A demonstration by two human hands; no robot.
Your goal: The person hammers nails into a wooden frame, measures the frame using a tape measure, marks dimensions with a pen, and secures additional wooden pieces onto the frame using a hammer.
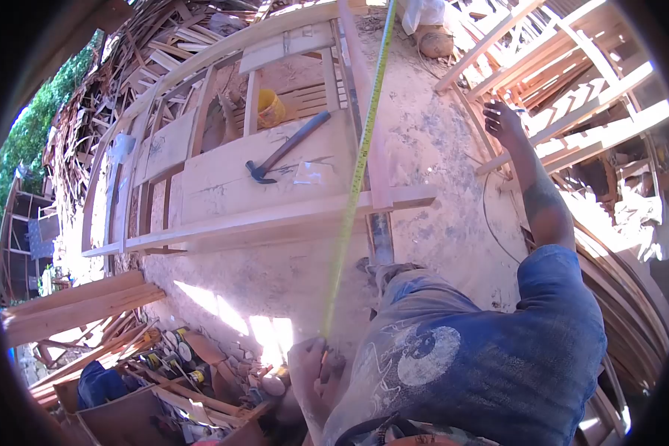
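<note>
Here, a yellow tape measure (366, 141) stretches across a wooden frame (275, 220), its far end cut off by the upper edge, its blurred lower stretch meeting the left hand (316, 368), whose closed fingers hide the grip. The right hand (502, 123), fingers parted, is beside timber (602, 141), contact unclear. A hammer (284, 151) lies nearby.

Had free passage over the bare floor (435, 178) between the wooden frame (260, 224) at left and the beams (609, 136) at right. Met the yellow measuring tape (365, 141), stretched near to far past the frame's right end. Above the frame, had to clear a hammer (293, 145). At near left, was blocked by thick planks (82, 306) and piled scraps (201, 394).
</note>
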